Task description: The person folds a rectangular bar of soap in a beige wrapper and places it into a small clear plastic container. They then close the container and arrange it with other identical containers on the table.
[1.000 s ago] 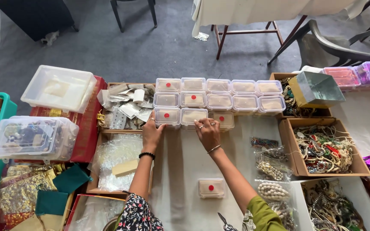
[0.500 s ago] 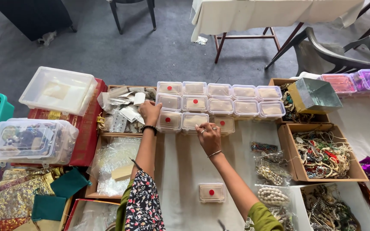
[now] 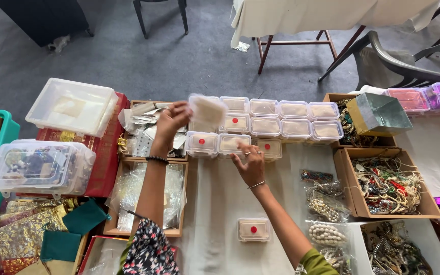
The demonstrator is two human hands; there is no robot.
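the left hand grips 1 small clear box lifted at 12 o'clock above the box rows, the right hand rests open-fingered on a front-row box, while 1 red-dotted box sits apart at 6 o'clock on the surface.

The left hand, which had rested on the near-left edge of the grid of small clear boxes, rose and lifted 1 clear box tilted above the others. The right hand slid from the front row's edge onto the white cloth just before it.
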